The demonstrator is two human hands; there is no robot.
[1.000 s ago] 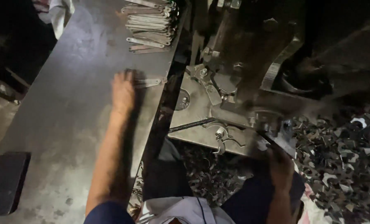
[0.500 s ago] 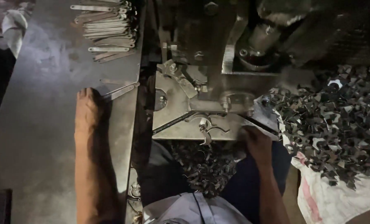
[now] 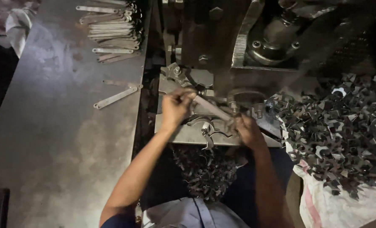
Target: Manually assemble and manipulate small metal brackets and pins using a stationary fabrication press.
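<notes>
I see the left hand (image 3: 176, 105) pinching a flat metal strip (image 3: 209, 107) angled onto the press bed (image 3: 183, 134) toward the die, right hand (image 3: 248, 131) closed at its far end, steadying; loose blanks (image 3: 115, 97) wait nearby on the steel table (image 3: 48, 147).

Press head (image 3: 238, 46) looms above, scrap pile (image 3: 344, 131) crowds right

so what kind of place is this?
Likely a small metal-stamping workshop. A heavy press stands over a steel die plate, stamped scrap is heaped on a sack, and flat wrench-like blanks are stacked on the metal bench. Both hands work at the die.
</notes>
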